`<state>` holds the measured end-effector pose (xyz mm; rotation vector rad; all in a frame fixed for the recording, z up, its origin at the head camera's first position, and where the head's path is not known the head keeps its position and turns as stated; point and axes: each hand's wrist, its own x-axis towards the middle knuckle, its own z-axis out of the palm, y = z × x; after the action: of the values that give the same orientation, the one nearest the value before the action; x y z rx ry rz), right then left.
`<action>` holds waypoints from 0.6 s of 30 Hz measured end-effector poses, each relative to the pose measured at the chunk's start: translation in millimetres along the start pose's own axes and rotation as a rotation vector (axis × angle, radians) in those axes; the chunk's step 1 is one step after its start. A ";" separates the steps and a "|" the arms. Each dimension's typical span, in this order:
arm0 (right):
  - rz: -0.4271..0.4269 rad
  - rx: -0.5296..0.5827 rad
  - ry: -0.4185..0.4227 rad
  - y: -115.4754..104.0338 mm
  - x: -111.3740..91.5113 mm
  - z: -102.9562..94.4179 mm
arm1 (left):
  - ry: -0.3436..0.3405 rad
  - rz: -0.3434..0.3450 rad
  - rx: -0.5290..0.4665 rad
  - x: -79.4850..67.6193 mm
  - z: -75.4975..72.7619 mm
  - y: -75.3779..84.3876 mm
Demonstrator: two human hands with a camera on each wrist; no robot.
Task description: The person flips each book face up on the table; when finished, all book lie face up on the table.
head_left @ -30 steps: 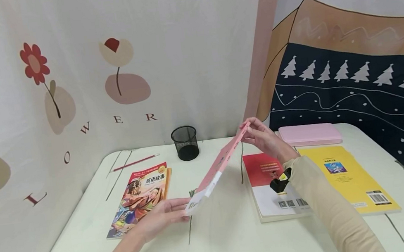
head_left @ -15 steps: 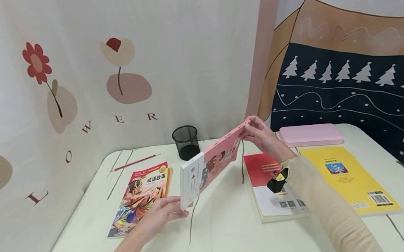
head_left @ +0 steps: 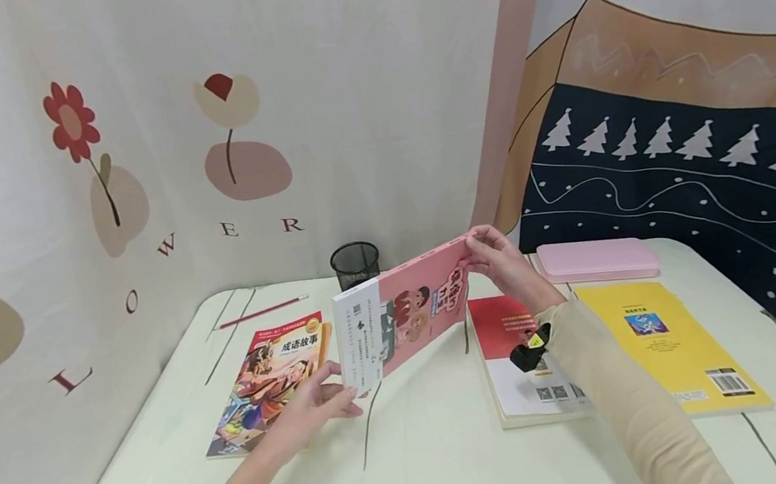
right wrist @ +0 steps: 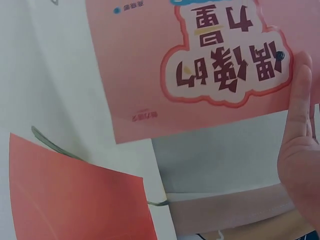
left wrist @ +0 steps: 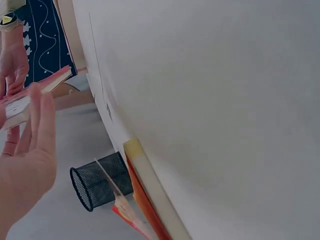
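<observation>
A pink book [head_left: 413,311] with a white strip and cartoon figures is held up above the table, tilted with its right end higher. Its front cover faces the head camera. My left hand [head_left: 307,411] grips the lower left corner, thumb at the white strip. At the upper right corner, my right hand [head_left: 506,264] pinches the book between thumb and fingers. The right wrist view shows the cover's title [right wrist: 220,65] upside down, with the right hand [right wrist: 300,135] at the edge. In the left wrist view the left hand [left wrist: 30,160] is partly cut off.
A comic-style storybook [head_left: 268,383] lies left, with a red pencil [head_left: 262,311] behind it. A black mesh pen holder [head_left: 354,260] stands behind the held book. Rightward lie a red-and-white book [head_left: 512,387], a yellow book [head_left: 667,354] and a pink case [head_left: 598,259].
The pink book has turned from nearly edge-on until its front cover faces the head camera. Both hands stay at its opposite ends, and the left fingers have shifted around the corner.
</observation>
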<state>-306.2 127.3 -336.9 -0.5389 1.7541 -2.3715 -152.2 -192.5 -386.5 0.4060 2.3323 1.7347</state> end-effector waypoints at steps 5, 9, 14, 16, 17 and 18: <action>0.043 -0.041 0.025 1.1 2.2 3.4 | 0.155 0.088 0.216 0.8 1.9 1.2; 0.052 -0.086 0.029 -0.7 1.9 8.3 | 0.237 0.077 0.277 1.2 2.1 1.4; 0.064 -0.115 0.039 -6.5 -1.7 17.7 | 0.256 0.085 0.296 -0.9 3.5 6.9; 0.067 -0.111 0.044 -3.3 -0.2 16.8 | 0.265 0.093 0.296 -1.5 3.1 7.4; 0.070 -0.108 0.048 -0.6 1.4 15.3 | 0.269 0.098 0.291 -1.8 2.6 7.4; 0.075 -0.110 0.054 2.4 2.9 13.6 | 0.274 0.100 0.282 -2.2 2.2 8.1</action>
<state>-304.1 113.5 -335.1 -0.4191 1.9022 -2.2701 -148.7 -189.0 -379.4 0.3534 2.8134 1.5924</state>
